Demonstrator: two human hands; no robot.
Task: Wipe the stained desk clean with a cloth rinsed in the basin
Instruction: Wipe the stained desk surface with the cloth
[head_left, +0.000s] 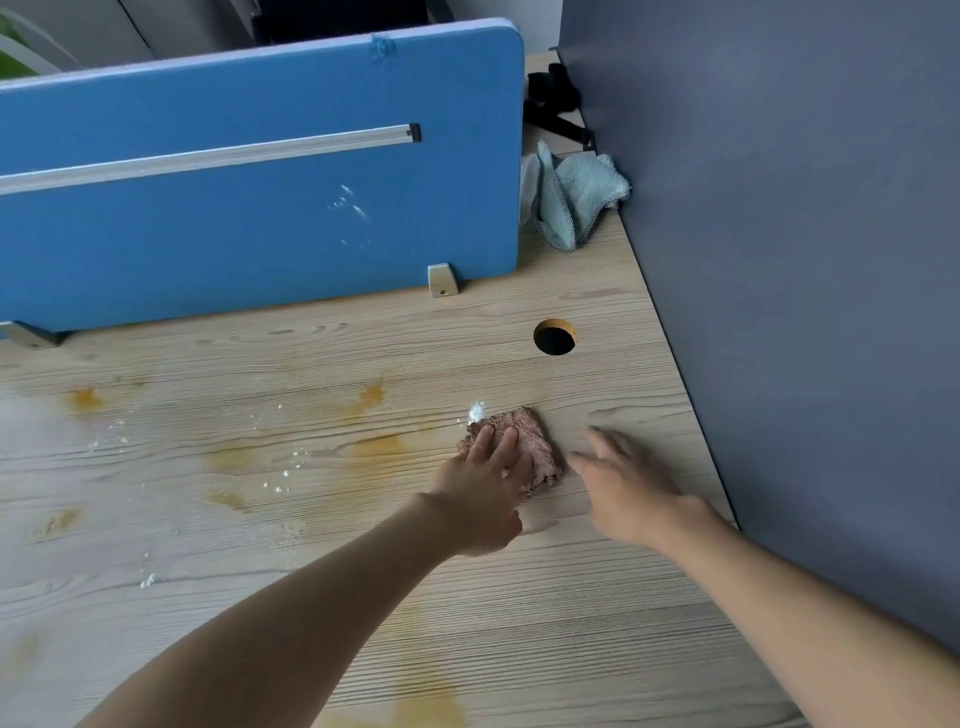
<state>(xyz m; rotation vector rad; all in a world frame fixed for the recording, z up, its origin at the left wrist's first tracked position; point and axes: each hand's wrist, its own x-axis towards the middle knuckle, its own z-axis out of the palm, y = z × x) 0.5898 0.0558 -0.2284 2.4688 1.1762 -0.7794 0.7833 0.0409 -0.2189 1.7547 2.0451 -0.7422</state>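
Forearms reach over desk (571, 623); left hand (483, 488) w/ straight fingers presses pink cloth (540, 447) right of centre, right hand (628, 483) hovers, fingers apart; risk: dragging white powder (477, 413) into orange stains (379, 447), smearing.

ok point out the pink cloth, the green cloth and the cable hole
pink cloth (540, 447), head view, its uncovered right half
green cloth (577, 200), head view, middle of its folds
cable hole (555, 340), head view, its dark centre

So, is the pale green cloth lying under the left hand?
No, the left hand presses a crumpled pinkish-brown cloth, while the pale green cloth lies far off beside the blue partition panel.
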